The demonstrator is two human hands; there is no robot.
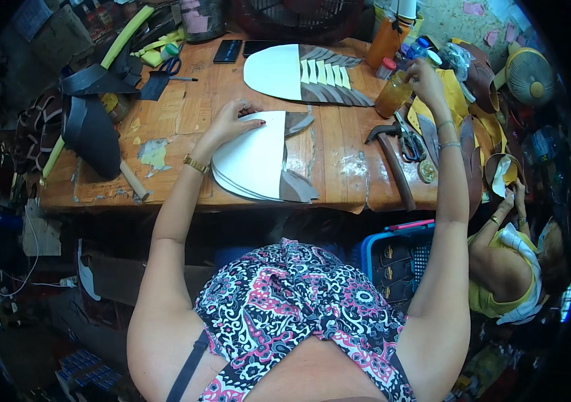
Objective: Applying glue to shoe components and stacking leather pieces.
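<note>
My left hand (237, 120) rests on the far left edge of a stack of white rounded sheets (248, 157), its thumb apart from the other fingers. Grey-brown strips (297, 186) stick out from the stack's right side. At the right, my right hand (426, 82) is closed above a jar of amber liquid (393, 97). What its fingers pinch is too small to make out. Beyond the stack lies another white rounded sheet (272, 70) with fanned grey strips and pale yellow pieces (325, 72) along its right side.
A hammer (392, 161), scissors (409, 141) and a small round tin (426, 171) lie near my right forearm. Dark material (91, 134) and blue-handled scissors (170, 65) are at left. A blue basket (368, 258) stands below the table edge. Another person (506, 268) works at right.
</note>
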